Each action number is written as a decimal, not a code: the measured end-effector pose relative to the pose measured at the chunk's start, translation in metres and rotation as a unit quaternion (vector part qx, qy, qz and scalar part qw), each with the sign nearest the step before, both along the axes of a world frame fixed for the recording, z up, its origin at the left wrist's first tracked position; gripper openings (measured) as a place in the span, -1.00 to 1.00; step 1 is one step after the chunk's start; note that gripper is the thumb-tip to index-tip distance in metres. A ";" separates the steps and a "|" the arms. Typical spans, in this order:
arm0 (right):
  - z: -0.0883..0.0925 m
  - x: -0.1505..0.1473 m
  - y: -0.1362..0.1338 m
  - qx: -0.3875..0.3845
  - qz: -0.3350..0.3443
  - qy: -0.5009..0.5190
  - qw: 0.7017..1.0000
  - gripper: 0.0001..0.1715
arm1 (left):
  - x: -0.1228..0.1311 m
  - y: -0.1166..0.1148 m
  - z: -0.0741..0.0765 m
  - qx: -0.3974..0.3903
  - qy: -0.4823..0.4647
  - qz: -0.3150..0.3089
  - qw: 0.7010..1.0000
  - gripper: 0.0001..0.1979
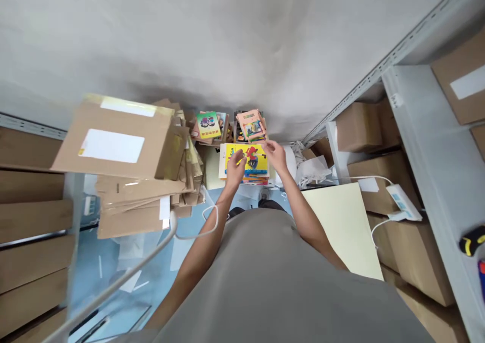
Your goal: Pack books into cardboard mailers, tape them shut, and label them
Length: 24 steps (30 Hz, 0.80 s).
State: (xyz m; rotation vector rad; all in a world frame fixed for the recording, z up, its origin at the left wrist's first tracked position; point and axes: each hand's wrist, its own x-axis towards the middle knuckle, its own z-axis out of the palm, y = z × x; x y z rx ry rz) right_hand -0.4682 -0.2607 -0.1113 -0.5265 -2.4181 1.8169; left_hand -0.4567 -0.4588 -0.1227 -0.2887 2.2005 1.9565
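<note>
Yellow picture book (pixel 252 167) is seen lying flat on top of a stack of books (pixel 254 182), its bright cover printed with a red and dark blue figure near the middle and a band of blue along the lower edge. A white strip (pixel 222 161) is shown along its left side, and mixed coloured edges are stacked beneath it. The stack is supported by a pale tabletop (pixel 212 170), part of which is left bare to the left of the yellow picture book. Over the left part of its cover the left hand (pixel 235 170) is held half open, with the fingers loosely bent and nothing seen gripped; whether the cover is touched cannot be told. At its upper right corner the right hand (pixel 276 155) is placed with the fingers bent and only a narrow space left near the thumb; whether the corner is pinched or merely approached cannot be told. Just beyond the yellow picture book, a peach-coloured book (pixel 250 121) is laid on another pile, and beyond it to the left a green book (pixel 208 126) is set on a further pile. Well to its left, a cardboard box (pixel 151 146) is rested on flattened cardboard (pixel 132 216). To its right, white paper strips (pixel 312 168) are heaped.
</note>
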 end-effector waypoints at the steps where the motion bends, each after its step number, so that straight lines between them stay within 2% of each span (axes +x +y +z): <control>1: -0.005 -0.025 0.002 0.036 0.002 -0.014 0.999 -0.36 | -0.013 0.008 -0.005 -0.010 -0.006 0.001 1.000 -0.49; 4: -0.022 -0.085 0.007 0.119 -0.003 -0.063 0.991 -0.41 | -0.043 0.028 -0.021 -0.047 -0.016 0.001 0.999 -0.41; 6: -0.034 -0.106 0.008 0.138 -0.003 -0.095 0.986 -0.48 | -0.055 0.035 -0.032 -0.079 -0.014 -0.005 0.997 -0.37; 9: -0.048 -0.118 0.008 0.137 0.003 -0.137 0.981 -0.61 | -0.063 0.039 -0.045 -0.119 -0.008 -0.009 0.993 -0.36; 13: -0.055 -0.116 0.010 0.125 -0.009 -0.147 0.981 -0.58 | -0.058 0.034 -0.051 -0.144 0.005 -0.005 0.990 -0.44; 16: -0.055 -0.097 0.016 0.125 -0.038 -0.137 0.982 -0.42 | -0.040 0.019 -0.045 -0.178 0.042 0.011 0.983 -0.46; 19: -0.053 -0.053 0.022 0.132 -0.064 -0.135 0.980 -0.29 | -0.015 -0.004 -0.037 -0.228 0.037 0.048 0.972 -0.43; 24: -0.051 0.026 0.010 0.069 -0.041 -0.171 0.982 -0.63 | 0.012 -0.034 -0.032 -0.243 -0.017 0.046 0.969 -0.43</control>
